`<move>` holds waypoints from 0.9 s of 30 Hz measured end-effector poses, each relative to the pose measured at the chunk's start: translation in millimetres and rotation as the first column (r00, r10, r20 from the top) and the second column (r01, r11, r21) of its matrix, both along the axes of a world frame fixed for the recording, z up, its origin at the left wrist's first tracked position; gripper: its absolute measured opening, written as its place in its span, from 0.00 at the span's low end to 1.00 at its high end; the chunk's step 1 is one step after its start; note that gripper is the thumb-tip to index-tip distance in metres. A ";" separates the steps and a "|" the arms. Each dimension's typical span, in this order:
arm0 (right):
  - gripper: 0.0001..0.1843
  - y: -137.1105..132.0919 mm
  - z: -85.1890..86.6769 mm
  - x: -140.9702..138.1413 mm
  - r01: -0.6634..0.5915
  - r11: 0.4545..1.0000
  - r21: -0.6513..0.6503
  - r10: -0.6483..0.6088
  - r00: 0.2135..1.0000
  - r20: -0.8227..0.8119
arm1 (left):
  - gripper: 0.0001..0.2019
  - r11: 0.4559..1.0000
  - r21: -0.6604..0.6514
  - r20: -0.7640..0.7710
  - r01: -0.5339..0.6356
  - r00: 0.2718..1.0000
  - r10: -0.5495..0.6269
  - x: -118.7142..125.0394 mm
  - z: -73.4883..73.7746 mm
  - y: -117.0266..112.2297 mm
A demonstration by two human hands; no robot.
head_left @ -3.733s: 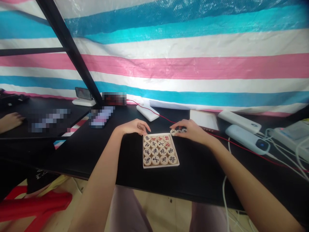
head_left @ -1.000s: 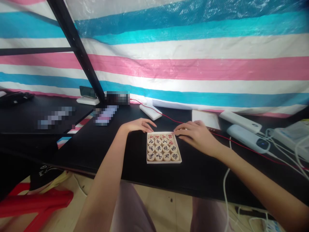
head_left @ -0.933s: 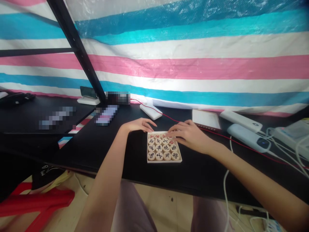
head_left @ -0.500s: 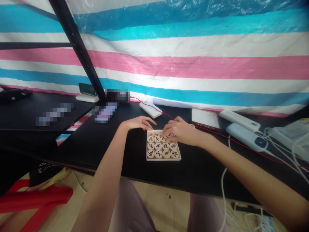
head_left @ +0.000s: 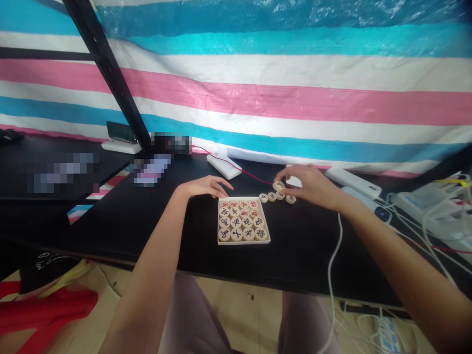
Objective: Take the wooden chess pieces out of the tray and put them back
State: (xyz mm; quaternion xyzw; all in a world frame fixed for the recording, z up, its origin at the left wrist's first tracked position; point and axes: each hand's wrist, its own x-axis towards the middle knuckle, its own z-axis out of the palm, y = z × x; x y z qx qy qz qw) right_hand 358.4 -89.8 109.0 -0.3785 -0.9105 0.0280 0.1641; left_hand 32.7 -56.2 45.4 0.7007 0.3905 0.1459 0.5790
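A small square wooden tray filled with round Chinese chess pieces lies on the black table. My left hand rests flat with fingers spread on the table, just beyond the tray's far left corner. My right hand hovers to the right of the tray, thumb and forefinger pinching one chess piece. Three loose pieces lie on the table just under it.
Behind the tray lie a white power bank with a red cable and a pale notebook partly hidden by my hand. More white power banks and tangled white cables crowd the right. A striped tarp closes off the back.
My right hand left the tray's far right corner, moved right and lifted with a chess piece pinched. Loose pieces beside the tray show again. The left hand stayed put.
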 end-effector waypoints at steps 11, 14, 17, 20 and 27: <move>0.10 -33.5 -63.3 38.5 0.078 0.944 0.321 -0.120 0.987 0.111 | 0.25 1.000 0.022 -0.022 0.006 1.000 -0.006 0.0 0.5 -0.6; 0.09 -34.9 -63.4 37.2 0.065 0.914 0.401 -0.133 0.981 0.143 | 0.25 1.000 0.023 -0.022 -0.001 1.000 0.001 0.2 1.3 -1.9; 0.10 -34.9 -63.8 38.9 0.070 0.895 0.441 -0.151 0.977 0.152 | 0.25 1.000 0.029 -0.025 -0.001 1.000 0.002 0.5 2.3 -2.5; 0.12 -35.1 -64.8 41.1 0.058 0.894 0.444 -0.149 0.974 0.173 | 0.26 1.000 0.026 -0.024 -0.006 1.000 0.006 0.8 2.9 -2.9; 0.14 -40.2 -45.3 7.2 0.013 0.958 0.288 -0.035 0.997 0.071 | 0.26 1.000 0.019 -0.012 -0.011 1.000 0.011 0.8 2.3 -3.1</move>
